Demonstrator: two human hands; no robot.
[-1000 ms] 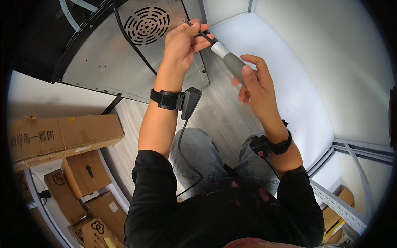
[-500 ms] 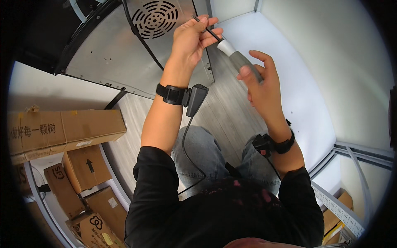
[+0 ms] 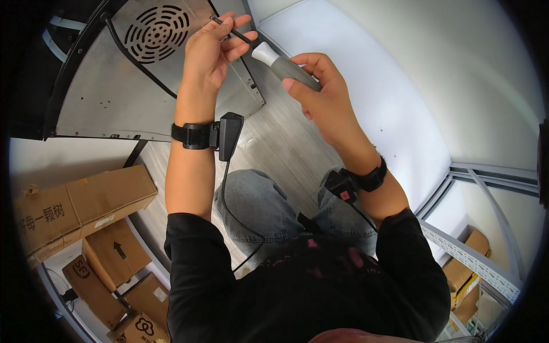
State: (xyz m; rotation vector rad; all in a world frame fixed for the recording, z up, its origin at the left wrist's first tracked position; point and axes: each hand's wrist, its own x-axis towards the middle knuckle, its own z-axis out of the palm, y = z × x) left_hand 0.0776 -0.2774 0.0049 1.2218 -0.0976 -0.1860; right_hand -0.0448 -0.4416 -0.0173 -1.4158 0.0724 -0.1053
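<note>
The right hand (image 3: 323,91) grips the screwdriver (image 3: 274,60) handle; the left hand (image 3: 209,51) pinches its shaft, above the metal case (image 3: 131,97)'s right edge. A loose pinch could let the tip slip and jab the left fingers (image 3: 231,26).

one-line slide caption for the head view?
Right hand grips screwdriver; left hand pinches its shaft beside vented metal panel.

My screwdriver (image 3: 286,64): grey grip, white collar, black shaft; metal panel (image 3: 114,97) silver-grey with round slotted vent; brown cardboard boxes (image 3: 86,206).
</note>
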